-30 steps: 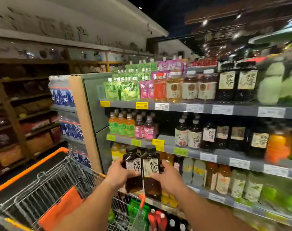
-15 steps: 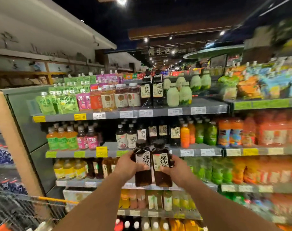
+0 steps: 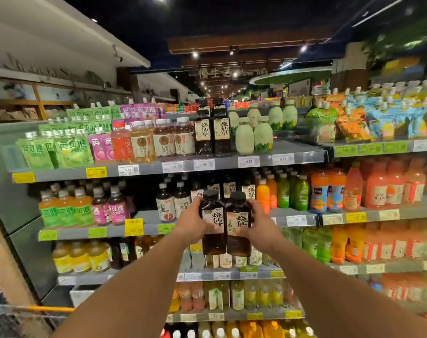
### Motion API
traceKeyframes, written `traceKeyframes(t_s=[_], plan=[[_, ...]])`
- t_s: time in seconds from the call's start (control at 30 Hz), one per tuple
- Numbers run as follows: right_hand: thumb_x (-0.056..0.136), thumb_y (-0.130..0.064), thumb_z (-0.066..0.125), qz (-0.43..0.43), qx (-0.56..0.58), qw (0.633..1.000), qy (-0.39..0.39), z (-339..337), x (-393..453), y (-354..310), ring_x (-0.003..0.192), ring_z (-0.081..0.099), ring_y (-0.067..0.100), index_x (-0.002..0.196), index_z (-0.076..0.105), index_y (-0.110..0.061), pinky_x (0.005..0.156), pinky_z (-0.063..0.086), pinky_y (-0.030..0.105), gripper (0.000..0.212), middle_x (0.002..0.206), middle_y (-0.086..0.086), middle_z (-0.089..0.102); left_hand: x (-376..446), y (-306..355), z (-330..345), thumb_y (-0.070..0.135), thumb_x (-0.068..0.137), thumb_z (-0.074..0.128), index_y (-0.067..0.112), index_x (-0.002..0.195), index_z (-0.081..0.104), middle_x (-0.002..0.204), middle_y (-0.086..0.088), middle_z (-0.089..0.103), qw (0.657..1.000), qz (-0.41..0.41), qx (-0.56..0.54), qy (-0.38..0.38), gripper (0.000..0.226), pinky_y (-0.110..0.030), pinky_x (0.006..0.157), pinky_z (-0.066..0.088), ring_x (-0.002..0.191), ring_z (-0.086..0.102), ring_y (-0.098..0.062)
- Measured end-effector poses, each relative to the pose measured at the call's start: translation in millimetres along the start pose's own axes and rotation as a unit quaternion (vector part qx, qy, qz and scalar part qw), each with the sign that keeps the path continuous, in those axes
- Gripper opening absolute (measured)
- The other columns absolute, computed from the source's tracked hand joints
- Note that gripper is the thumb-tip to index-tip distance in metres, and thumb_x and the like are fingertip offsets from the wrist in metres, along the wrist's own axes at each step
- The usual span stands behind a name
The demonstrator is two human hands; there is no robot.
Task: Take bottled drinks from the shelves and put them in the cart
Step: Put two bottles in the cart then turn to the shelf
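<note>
Two dark bottles gripped upright, left hand and right hand; lower gently into cart, probably near left.

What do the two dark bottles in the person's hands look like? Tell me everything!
The two dark bottles are matching drinks, likely clear plastic filled with brown-black liquid. Each has a black screw cap and a cream label with big black Chinese characters. They stand upright, pressed side by side, held up in front of the middle shelf. The left hand grips the left one and the right hand grips the right one.
</note>
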State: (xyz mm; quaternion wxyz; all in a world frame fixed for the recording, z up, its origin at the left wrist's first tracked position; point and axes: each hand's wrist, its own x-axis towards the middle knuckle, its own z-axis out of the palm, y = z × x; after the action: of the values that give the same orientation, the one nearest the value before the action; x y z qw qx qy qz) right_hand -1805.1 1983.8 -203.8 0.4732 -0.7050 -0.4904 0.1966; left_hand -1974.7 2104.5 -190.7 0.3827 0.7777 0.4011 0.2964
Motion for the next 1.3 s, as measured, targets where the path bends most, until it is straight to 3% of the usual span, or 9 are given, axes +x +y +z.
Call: traceKeyframes(t_s=[0.17,0.23,0.3,0.43,0.57,0.7,0.93,1.17,1.3], plan=[[0.086,-0.010,0.073,-0.005,-0.019,1.000,0.000,5.5,55.3,17.3,0.097,0.065,0.015,0.143,0.027,-0.036,0.077,0.058,0.032,0.078,0.110,-0.007,0.064,44.2,-7.9,4.5,0.016,0.078,0.081,0.036,0.123,0.046,0.103,0.009,0.069,0.999,0.014,0.023,0.019,0.061,-0.031,0.073,0.058,0.091,0.068,-0.012],[0.084,-0.010,0.074,-0.026,-0.038,0.999,0.018,7.1,78.7,22.4,0.102,0.065,0.018,0.141,0.030,-0.038,0.085,0.058,0.037,0.077,0.116,-0.005,0.064,61.7,-9.6,9.0,0.015,0.083,0.076,0.037,0.120,0.044,0.103,0.007,0.068,0.999,0.015,0.033,0.029,0.054,-0.032,0.068,0.060,0.089,0.068,-0.015],[0.082,-0.009,0.076,-0.053,-0.061,0.995,0.050,7.7,100.8,26.5,0.107,0.060,0.017,0.138,0.038,-0.035,0.090,0.054,0.033,0.073,0.124,-0.004,0.056,79.5,-9.6,12.5,0.014,0.088,0.071,0.037,0.121,0.044,0.108,0.006,0.067,0.998,0.017,0.047,0.039,0.049,-0.032,0.071,0.059,0.094,0.067,-0.017],[0.078,-0.005,0.074,-0.087,-0.136,0.985,0.068,7.0,141.4,34.3,0.102,0.053,0.014,0.130,0.043,-0.031,0.085,0.046,0.023,0.066,0.119,-0.006,0.047,117.8,-11.0,23.7,0.008,0.086,0.073,0.027,0.126,0.051,0.126,0.004,0.049,0.988,0.035,0.103,0.105,0.049,-0.035,0.102,0.048,0.115,0.054,-0.018],[0.073,-0.006,0.076,-0.077,-0.168,0.981,0.066,10.1,167.8,44.3,0.099,0.062,0.017,0.117,0.048,-0.031,0.079,0.054,0.026,0.058,0.110,-0.006,0.061,146.9,-20.1,33.3,0.008,0.081,0.078,0.024,0.125,0.053,0.120,0.007,0.049,0.983,0.040,0.129,0.128,0.053,-0.027,0.096,0.046,0.112,0.054,-0.016],[0.076,-0.005,0.074,-0.083,-0.235,0.966,0.073,16.3,185.1,53.9,0.088,0.063,0.019,0.124,0.048,-0.027,0.066,0.044,0.024,0.059,0.108,0.000,0.067,168.6,-35.7,35.1,0.013,0.081,0.080,0.026,0.133,0.052,0.125,0.008,0.055,0.980,0.032,0.157,0.122,0.061,-0.029,0.096,0.047,0.115,0.056,-0.018],[0.081,-0.004,0.070,-0.065,-0.272,0.958,0.058,30.7,207.2,56.9,0.100,0.061,0.026,0.127,0.046,-0.021,0.083,0.051,0.033,0.055,0.119,0.003,0.046,193.7,-63.1,37.2,0.017,0.080,0.082,0.031,0.139,0.052,0.132,0.009,0.061,0.980,0.013,0.165,0.113,0.068,-0.031,0.096,0.048,0.120,0.058,-0.019],[0.085,-0.003,0.068,-0.006,-0.282,0.958,0.055,42.3,230.1,60.7,0.116,0.058,0.026,0.144,0.040,-0.015,0.097,0.049,0.034,0.067,0.132,0.007,0.051,220.9,-76.9,37.0,0.016,0.083,0.075,0.038,0.124,0.056,0.109,0.010,0.069,0.982,0.010,0.174,0.073,0.050,-0.031,0.079,0.057,0.084,0.061,-0.009],[0.085,0.000,0.066,0.027,-0.230,0.968,0.093,45.1,241.0,64.0,0.093,0.067,0.026,0.138,0.041,-0.016,0.075,0.052,0.032,0.061,0.104,0.007,0.067,234.1,-79.9,39.6,0.016,0.087,0.069,0.031,0.126,0.046,0.106,0.002,0.067,0.972,0.029,0.228,0.057,0.047,-0.041,0.079,0.059,0.091,0.065,-0.022]])
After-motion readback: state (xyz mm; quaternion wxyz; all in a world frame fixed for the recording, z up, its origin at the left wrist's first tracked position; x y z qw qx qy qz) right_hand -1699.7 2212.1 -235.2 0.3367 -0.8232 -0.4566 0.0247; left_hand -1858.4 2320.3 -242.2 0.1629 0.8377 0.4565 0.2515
